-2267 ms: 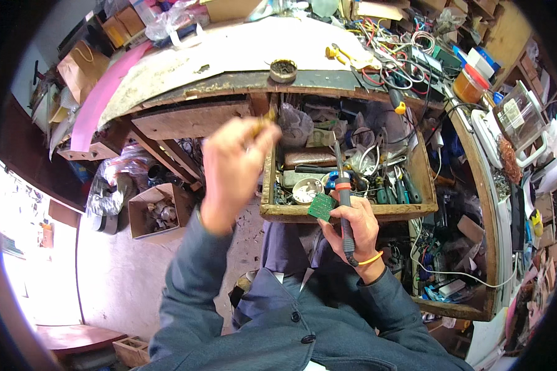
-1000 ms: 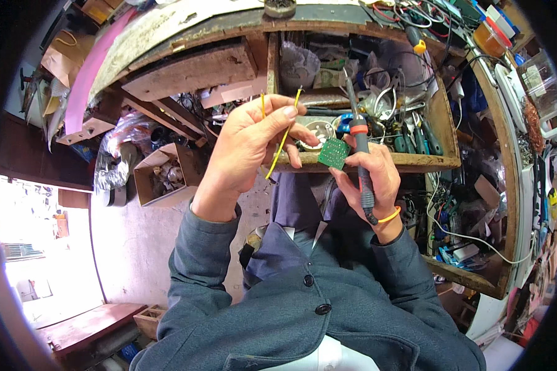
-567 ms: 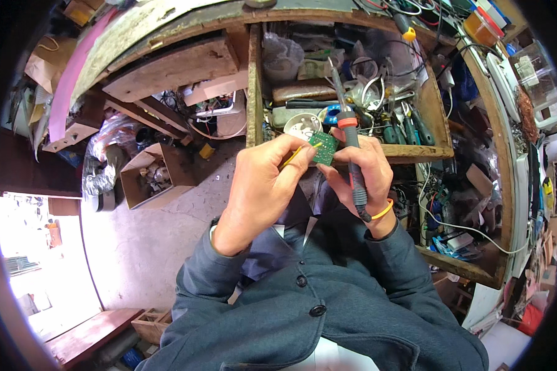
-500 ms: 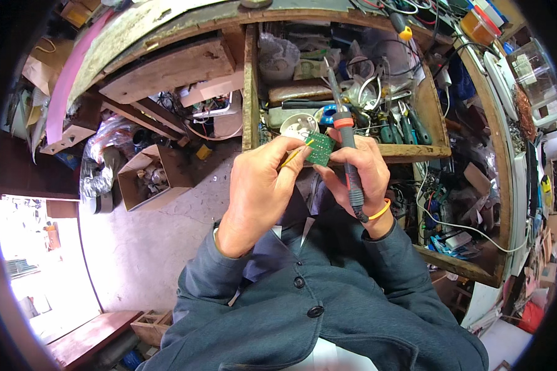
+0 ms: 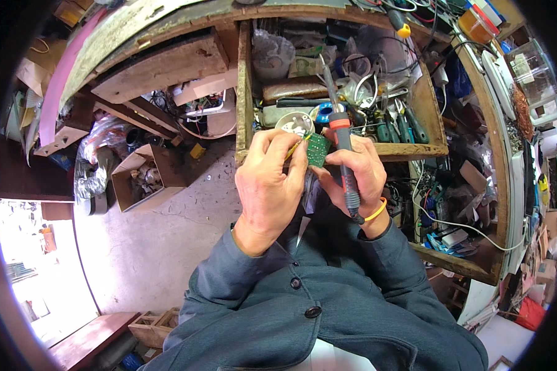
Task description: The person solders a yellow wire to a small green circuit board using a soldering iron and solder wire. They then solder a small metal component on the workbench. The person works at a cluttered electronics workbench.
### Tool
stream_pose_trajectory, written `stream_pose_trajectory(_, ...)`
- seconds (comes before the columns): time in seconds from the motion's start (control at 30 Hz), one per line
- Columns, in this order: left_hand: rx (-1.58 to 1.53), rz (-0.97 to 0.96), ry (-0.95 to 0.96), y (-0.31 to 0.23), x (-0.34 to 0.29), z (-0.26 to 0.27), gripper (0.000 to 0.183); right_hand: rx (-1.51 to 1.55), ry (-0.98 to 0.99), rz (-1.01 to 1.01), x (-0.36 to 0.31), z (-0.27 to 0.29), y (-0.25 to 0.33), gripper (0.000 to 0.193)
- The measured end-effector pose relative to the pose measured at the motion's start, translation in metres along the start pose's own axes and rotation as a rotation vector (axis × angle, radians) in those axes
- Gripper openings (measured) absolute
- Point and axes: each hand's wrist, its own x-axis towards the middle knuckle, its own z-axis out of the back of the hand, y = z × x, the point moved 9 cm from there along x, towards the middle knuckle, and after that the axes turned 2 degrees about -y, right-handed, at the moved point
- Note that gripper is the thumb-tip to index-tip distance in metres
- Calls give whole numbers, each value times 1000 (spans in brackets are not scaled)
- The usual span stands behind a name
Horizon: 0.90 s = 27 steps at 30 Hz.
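A small green circuit board (image 5: 317, 150) sits upright in front of my chest, its face dotted with solder points. My right hand (image 5: 360, 173) is closed, fingertips pinching the board's right side. That same hand also carries a soldering iron (image 5: 340, 145) with a red and grey handle, its metal tip slanting up and away over the drawer. My left hand (image 5: 271, 182) pinches a thin yellow wire (image 5: 295, 147) against the board's upper left edge. Its fingertips partly hide the wire, so I cannot tell whether the wire is fixed to the board.
Beyond my hands an open wooden drawer (image 5: 408, 149) holds pliers (image 5: 404, 127), a round white tub (image 5: 294, 122), a blue roll (image 5: 322, 112) and plastic bags. A cardboard box (image 5: 145, 179) stands on the floor at left. A white cable (image 5: 458, 224) crosses the lower right shelf.
My left hand has rolled over, showing more of its back, and its fingertips have shifted up along the board's edge with the wire. The right hand still holds the board and soldering iron.
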Motion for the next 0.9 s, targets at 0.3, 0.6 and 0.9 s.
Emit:
stream_pose_trajectory(0.3,16,18,28,7,-6,-10,14,2,5,-1,0,0,0,42)
stream_pose_trajectory(0.6,5,50,22,12,-7,-8,14,-4,5,7,1,-1,1,44)
stream_pose_trajectory(0.9,-43,74,2,14,-9,-9,15,8,-3,2,3,0,2,45)
